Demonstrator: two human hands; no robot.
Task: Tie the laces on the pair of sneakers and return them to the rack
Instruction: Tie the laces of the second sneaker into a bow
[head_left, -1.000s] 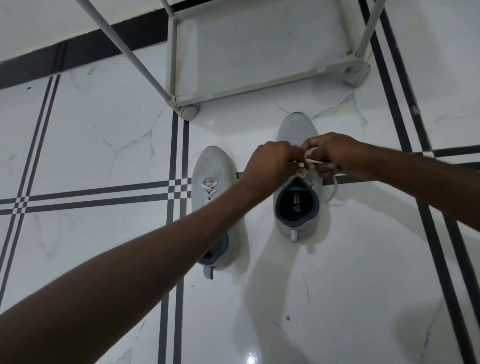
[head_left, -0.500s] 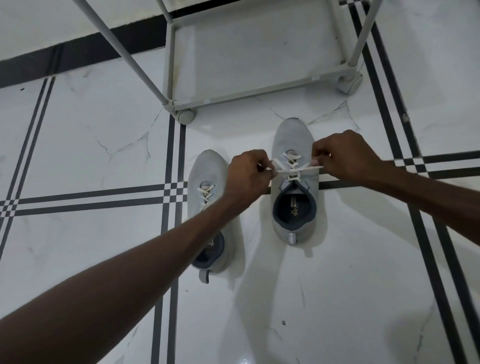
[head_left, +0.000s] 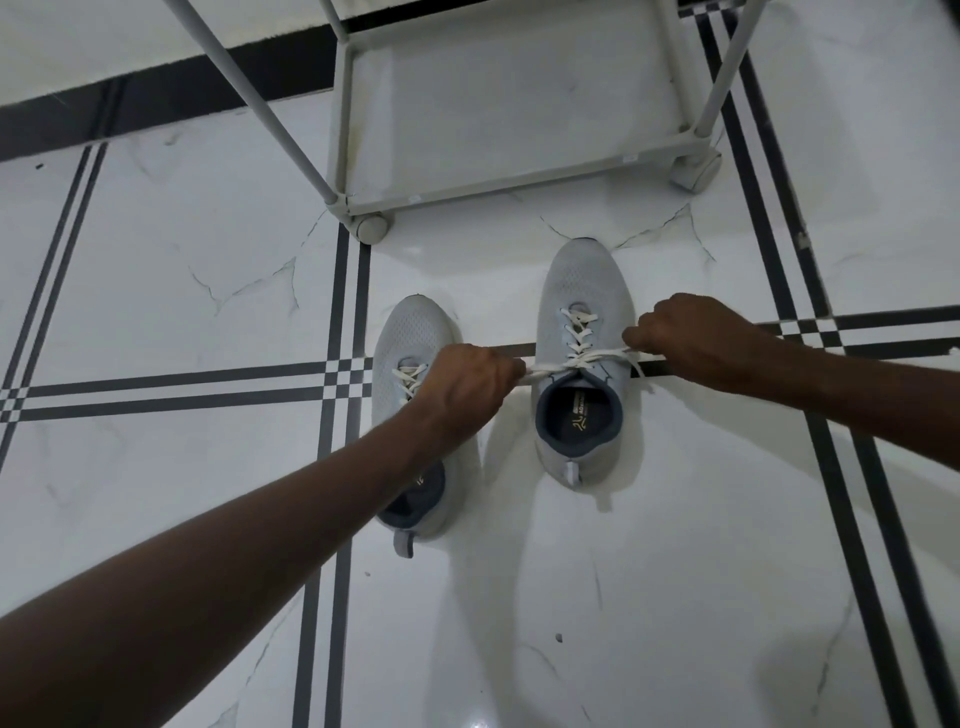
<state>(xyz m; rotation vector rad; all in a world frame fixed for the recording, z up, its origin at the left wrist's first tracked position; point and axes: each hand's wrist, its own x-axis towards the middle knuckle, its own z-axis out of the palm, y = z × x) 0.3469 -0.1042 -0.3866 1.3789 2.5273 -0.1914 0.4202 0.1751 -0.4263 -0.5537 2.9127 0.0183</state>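
Two grey knit sneakers stand on the white tiled floor at centre frame, toes toward the rack at the top. The right sneaker has its laces drawn taut across the tongue. The left hand is closed on one lace strand at the shoe's left side; the right hand is closed on the other strand at its right side. The left sneaker lies partly under the left forearm; whether its lace is knotted cannot be told.

Judgement: the shoes look light and soft-walled, and the flat laces limp. The firmest hold for lifting appears to be the heel collar or pull tab.

The rack's bottom shelf is bare and just beyond the toes. Its slanted uprights and castors border the approach. Open floor lies lower right.
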